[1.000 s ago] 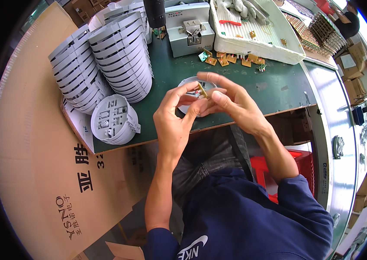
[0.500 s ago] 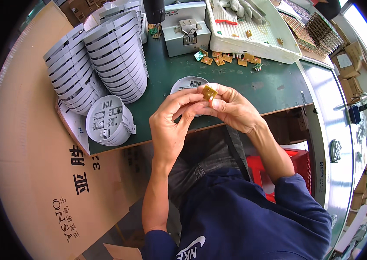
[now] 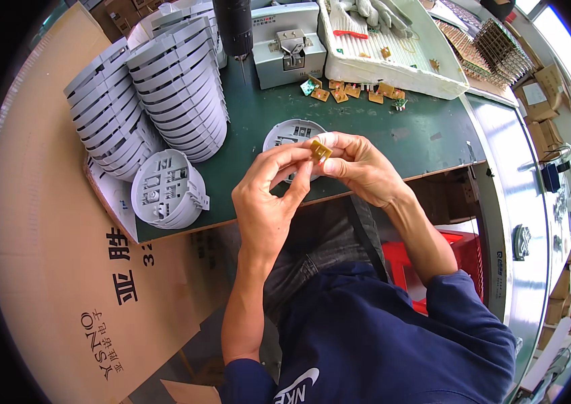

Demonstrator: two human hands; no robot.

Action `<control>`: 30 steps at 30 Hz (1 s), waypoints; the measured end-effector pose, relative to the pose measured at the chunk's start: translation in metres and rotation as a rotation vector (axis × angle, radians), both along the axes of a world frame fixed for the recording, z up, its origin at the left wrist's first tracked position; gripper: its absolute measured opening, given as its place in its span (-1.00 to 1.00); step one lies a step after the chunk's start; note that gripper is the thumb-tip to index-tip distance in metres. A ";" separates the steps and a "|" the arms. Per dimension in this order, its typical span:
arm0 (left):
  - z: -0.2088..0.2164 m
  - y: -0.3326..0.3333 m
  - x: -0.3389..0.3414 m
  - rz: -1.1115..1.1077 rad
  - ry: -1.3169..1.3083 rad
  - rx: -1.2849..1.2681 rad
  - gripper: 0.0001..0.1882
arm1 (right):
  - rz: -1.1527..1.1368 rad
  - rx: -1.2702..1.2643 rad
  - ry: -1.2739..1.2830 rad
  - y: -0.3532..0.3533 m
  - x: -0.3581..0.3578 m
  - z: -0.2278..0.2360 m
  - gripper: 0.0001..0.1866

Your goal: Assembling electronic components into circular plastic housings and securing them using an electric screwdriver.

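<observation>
A small yellow-brown circuit board (image 3: 321, 151) is held up between my two hands over the near edge of the table. My right hand (image 3: 365, 170) pinches it with thumb and fingers. My left hand (image 3: 263, 195) has its fingertips closed at the board's left side, the thumb just below. Behind my fingers lies a round light-grey plastic base (image 3: 284, 131) on the green table, partly hidden by the hands. Several similar circuit boards (image 3: 353, 90) lie loose farther back.
Tall stacks of grey plastic bases (image 3: 181, 87) stand at the left, with a shorter stack (image 3: 168, 192) near the table edge. A black electric screwdriver (image 3: 234, 27) hangs before a grey metal box (image 3: 292, 54). A white foam tray (image 3: 393, 71) holds gloves. Below left is a large cardboard sheet (image 3: 43, 222).
The board has tilted and shifted slightly left and down in my fingers. My left thumb has moved a little away from the right hand. More of the screwdriver, including its bit, shows.
</observation>
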State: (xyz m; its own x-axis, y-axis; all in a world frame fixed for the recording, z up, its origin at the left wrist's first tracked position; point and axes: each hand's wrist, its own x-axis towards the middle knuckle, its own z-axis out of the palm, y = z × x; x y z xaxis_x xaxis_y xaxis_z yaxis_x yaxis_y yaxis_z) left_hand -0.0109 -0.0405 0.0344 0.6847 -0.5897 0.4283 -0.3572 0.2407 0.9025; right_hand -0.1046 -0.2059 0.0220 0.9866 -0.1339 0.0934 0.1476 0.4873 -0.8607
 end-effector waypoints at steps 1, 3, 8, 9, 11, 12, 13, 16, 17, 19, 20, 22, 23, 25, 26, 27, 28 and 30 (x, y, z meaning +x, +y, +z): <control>0.000 0.000 0.000 0.000 -0.002 -0.002 -0.78 | 0.000 -0.002 -0.002 -0.001 0.000 0.005 -0.56; 0.002 0.002 0.001 0.072 0.054 0.041 -0.72 | -0.236 -0.509 0.091 -0.008 0.002 0.014 -0.64; -0.006 0.006 0.025 0.114 -0.312 0.373 -0.10 | -0.515 -1.107 0.137 -0.025 0.020 0.029 -0.62; -0.011 0.002 0.026 0.116 -0.312 0.370 -0.10 | -0.502 -1.301 0.079 -0.029 0.026 0.027 -0.62; -0.021 -0.005 0.029 0.112 -0.539 0.451 0.04 | -0.462 -1.516 0.028 -0.029 0.034 0.021 -0.64; -0.024 -0.008 0.029 0.067 -0.477 0.451 0.09 | -0.458 -1.517 0.023 -0.028 0.037 0.020 -0.64; -0.028 -0.011 0.029 0.066 -0.475 0.450 0.09 | -0.435 -1.538 0.074 -0.026 0.038 0.019 -0.64; -0.035 -0.017 0.026 0.057 -0.461 0.455 0.06 | -0.412 -1.570 0.142 -0.024 0.044 0.017 -0.64; -0.037 -0.018 0.025 0.102 -0.463 0.447 0.04 | -0.416 -1.583 0.157 -0.024 0.045 0.016 -0.64; -0.037 -0.020 0.022 0.147 -0.463 0.438 0.01 | -0.408 -1.582 0.139 -0.025 0.047 0.015 -0.64; -0.036 -0.021 0.020 0.165 -0.474 0.447 -0.02 | -0.401 -1.580 0.118 -0.025 0.048 0.015 -0.64; -0.036 -0.022 0.018 0.180 -0.483 0.456 -0.05 | -0.402 -1.589 0.120 -0.025 0.048 0.015 -0.64; -0.036 -0.023 0.018 0.198 -0.502 0.461 -0.06 | -0.403 -1.598 0.116 -0.025 0.048 0.015 -0.64; -0.036 -0.023 0.018 0.217 -0.520 0.467 -0.08 | -0.409 -1.545 0.105 -0.026 0.047 0.015 -0.65; -0.037 -0.023 0.018 0.222 -0.529 0.469 -0.09 | -0.416 -1.492 0.095 -0.027 0.046 0.015 -0.66; -0.037 -0.023 0.018 0.226 -0.539 0.472 -0.09 | -0.415 -1.491 0.095 -0.026 0.044 0.014 -0.66; -0.037 -0.023 0.017 0.226 -0.538 0.474 -0.09 | -0.435 -1.448 0.104 -0.025 0.041 0.013 -0.67; -0.037 -0.023 0.016 0.217 -0.531 0.474 -0.08 | -0.452 -1.402 0.114 -0.025 0.038 0.012 -0.68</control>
State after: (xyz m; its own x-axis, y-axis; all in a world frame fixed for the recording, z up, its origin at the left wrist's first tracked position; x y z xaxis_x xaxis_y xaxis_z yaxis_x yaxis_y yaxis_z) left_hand 0.0051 -0.0630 -0.0023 0.5782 -0.6686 0.4676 -0.7697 -0.2567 0.5846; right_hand -0.0667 -0.2305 0.0338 0.8974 -0.2933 0.3296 -0.0427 -0.8013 -0.5968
